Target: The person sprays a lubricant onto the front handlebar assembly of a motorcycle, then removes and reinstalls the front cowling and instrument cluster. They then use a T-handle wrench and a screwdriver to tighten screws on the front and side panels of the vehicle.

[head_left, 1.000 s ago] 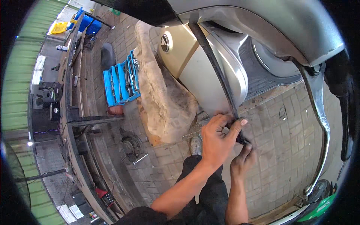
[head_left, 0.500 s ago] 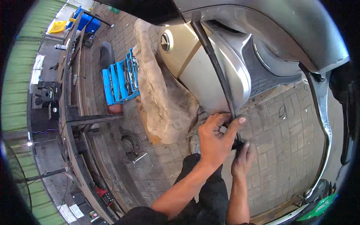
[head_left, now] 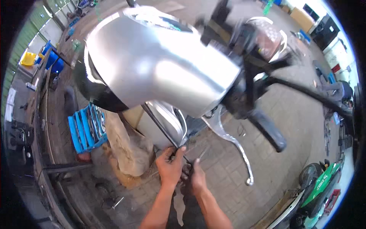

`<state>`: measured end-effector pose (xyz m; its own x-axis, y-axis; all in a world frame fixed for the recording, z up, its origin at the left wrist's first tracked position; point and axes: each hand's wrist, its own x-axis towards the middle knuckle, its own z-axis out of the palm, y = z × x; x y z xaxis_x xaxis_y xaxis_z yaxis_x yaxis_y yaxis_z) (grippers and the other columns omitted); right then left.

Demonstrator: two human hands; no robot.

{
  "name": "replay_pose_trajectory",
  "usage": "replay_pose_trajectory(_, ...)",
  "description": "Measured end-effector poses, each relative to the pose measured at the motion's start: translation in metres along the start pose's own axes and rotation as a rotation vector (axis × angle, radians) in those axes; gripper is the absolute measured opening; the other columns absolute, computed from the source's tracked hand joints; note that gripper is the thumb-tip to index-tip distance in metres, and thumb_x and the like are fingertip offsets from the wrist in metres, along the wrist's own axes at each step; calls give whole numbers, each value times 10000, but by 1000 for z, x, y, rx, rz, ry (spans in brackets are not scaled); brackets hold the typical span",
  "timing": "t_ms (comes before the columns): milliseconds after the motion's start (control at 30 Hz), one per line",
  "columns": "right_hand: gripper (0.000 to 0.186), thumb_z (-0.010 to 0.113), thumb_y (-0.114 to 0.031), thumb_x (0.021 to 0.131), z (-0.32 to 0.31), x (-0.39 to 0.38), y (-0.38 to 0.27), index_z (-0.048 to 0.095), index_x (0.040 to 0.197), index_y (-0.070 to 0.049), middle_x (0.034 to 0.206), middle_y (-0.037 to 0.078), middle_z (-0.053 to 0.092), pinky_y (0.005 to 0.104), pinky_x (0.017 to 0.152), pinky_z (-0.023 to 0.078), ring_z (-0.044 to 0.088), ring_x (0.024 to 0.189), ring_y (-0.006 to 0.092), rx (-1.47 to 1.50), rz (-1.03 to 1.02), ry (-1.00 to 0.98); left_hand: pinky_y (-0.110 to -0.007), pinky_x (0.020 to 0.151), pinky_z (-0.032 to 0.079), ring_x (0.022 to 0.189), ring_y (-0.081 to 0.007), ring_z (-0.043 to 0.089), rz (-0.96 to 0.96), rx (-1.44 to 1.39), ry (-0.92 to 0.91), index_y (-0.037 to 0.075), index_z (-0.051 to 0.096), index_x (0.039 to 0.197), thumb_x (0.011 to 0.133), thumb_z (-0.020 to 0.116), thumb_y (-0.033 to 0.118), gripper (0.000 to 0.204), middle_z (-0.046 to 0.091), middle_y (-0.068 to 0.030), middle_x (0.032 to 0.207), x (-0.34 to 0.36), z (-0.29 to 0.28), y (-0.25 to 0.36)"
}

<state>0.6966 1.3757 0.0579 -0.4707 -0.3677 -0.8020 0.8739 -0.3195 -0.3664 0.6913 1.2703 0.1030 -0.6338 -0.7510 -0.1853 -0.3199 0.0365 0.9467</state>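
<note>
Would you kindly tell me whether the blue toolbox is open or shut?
Open: the blue toolbox has its trays spread apart, exposing metal tools.

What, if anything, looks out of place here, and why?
A shiny metal tool lies loose on the ground at lower left, apart from the open blue toolbox, where other tools are. The black strip running below the silver cover is in the grip of the left hand, so seems deliberate. No clear spill shows.
</note>
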Motion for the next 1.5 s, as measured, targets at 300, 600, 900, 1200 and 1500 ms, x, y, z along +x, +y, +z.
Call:
replay_pose_trajectory(300,378,402,-505,1010,-3,6,-31,458,840,-172,574,-23,304,322,531,283,283,500,131,136,197,-242,-361,708,489,715,-201,617,24,128,-149,-20,683,923,816,751,311,354,707,-155,854,6,-8,13)
replay_pose_trajectory(600,300,429,-429,989,-91,-60,50,449,779,-217,544,-50,205,302,417,185,204,446,113,55,145,358,-358,860,529,970,-212,610,-665,-767,-359,-14,553,1254,943,522,31,316,640,-103,1136,-74,-198,-24)
replay_pose_trajectory(900,388,488,-486,977,24,-173,147,457,741,-179,524,-48,242,299,398,200,224,412,118,-223,192,317,-449,928,497,1133,-260,559,-543,-952,-19,73,531,1281,926,638,147,379,587,-90,1221,-65,-451,-81)
replay_pose_trajectory(1200,219,611,-242,960,275,-175,215,477,922,-73,574,-30,344,287,376,286,338,418,106,-406,-206,-28,-506,981,481,1180,-261,582,-307,-1195,136,103,638,1086,926,653,208,192,662,-87,1118,68,-585,2)
replay_pose_trajectory(1500,258,595,-357,966,371,-105,244,430,878,-178,560,-41,287,268,372,242,246,399,97,-311,-255,58,-389,944,542,1099,-232,634,-289,-1281,48,92,634,1081,942,628,144,148,665,-51,1087,199,-597,43)
